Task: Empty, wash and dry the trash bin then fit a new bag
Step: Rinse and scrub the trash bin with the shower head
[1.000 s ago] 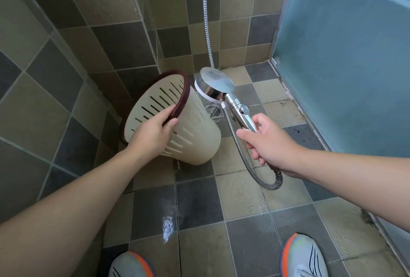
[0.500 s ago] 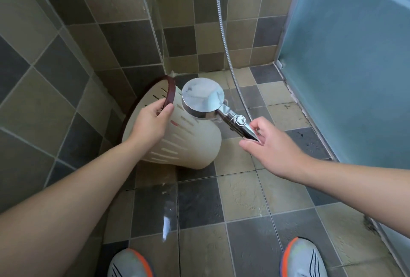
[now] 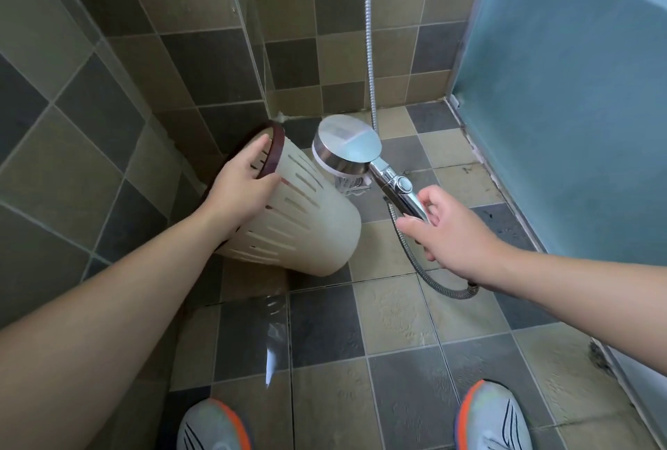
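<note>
Left hand (image 3: 242, 185) grips the bin (image 3: 288, 211) by its dark rim, fingers curled over the edge; right hand (image 3: 445, 229) pinches the shower head (image 3: 346, 149) handle. Both hands sit apart. Compared with 1 second ago, the bin has been turned so its mouth faces away toward the wall and its slotted side faces up, held tilted just above the floor (image 3: 397, 312). Spray now falls below the head beside the bin, so rinsing the outside looks underway.

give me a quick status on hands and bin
Left hand grips trash bin at its rim, bin tilted. Right hand holds shower head by the handle beside it. Nothing in the way.
</note>
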